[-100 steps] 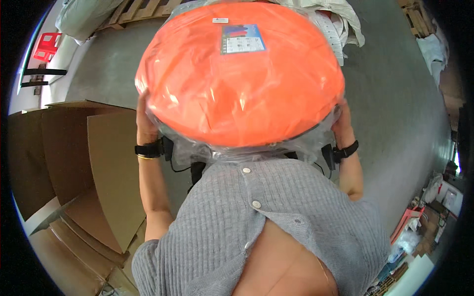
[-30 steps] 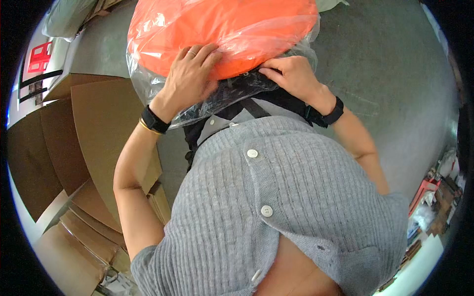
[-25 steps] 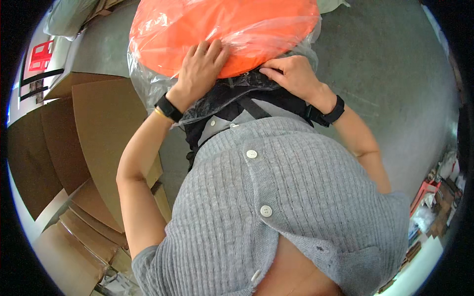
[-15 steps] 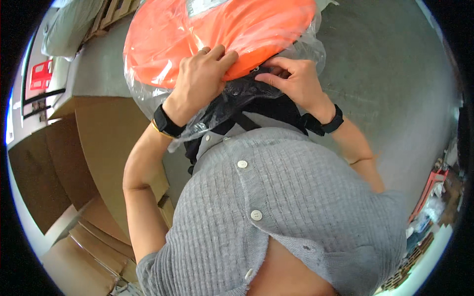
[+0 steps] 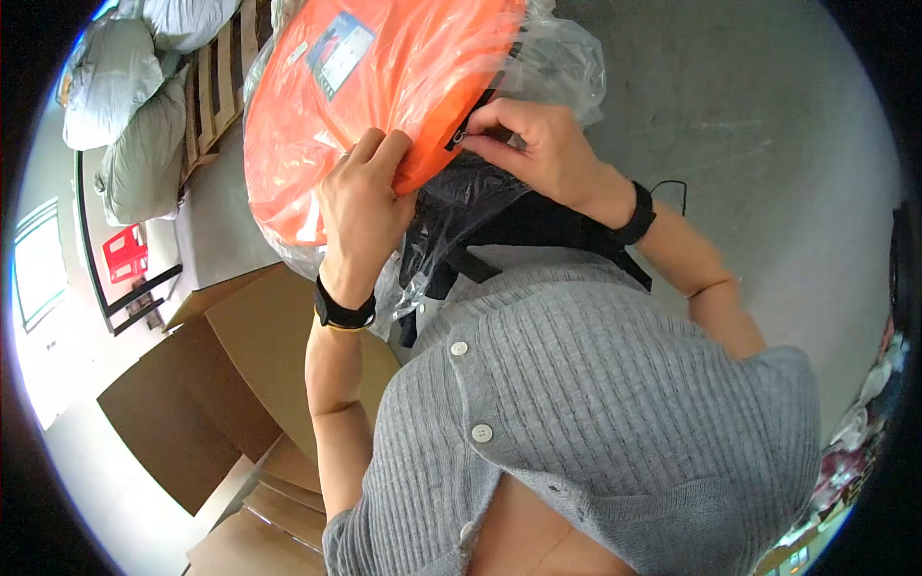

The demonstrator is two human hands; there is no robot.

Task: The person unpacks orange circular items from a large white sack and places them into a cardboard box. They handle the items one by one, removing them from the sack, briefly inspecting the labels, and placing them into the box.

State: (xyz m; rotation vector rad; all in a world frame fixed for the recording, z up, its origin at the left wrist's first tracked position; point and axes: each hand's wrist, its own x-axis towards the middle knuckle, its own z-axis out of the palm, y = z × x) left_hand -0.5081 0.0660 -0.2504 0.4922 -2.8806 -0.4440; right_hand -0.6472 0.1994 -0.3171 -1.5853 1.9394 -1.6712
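Note:
A round, flat orange fabric bag fills the top of the view, held against my front. It sits in a clear plastic bag, whose loose film bunches along the near edge and juts out on the right. My left hand grips the near edge of the orange bag, fingers curled on its face and the thumb partly hidden. At the black zipper on the rim, my right hand pinches the zipper pull between thumb and forefinger. A label card shows on the orange face.
Open cardboard boxes stand close to my left arm. Behind them are a red plastic stool, a wooden pallet and several stuffed pale sacks. Grey floor stretches to the right, with assorted clutter at the far right rim.
The orange bag has shifted left and turned, bringing its label card into fuller view. Both hands stay on it; the right has moved slightly left with the zipper. The boxes and sacks show more.

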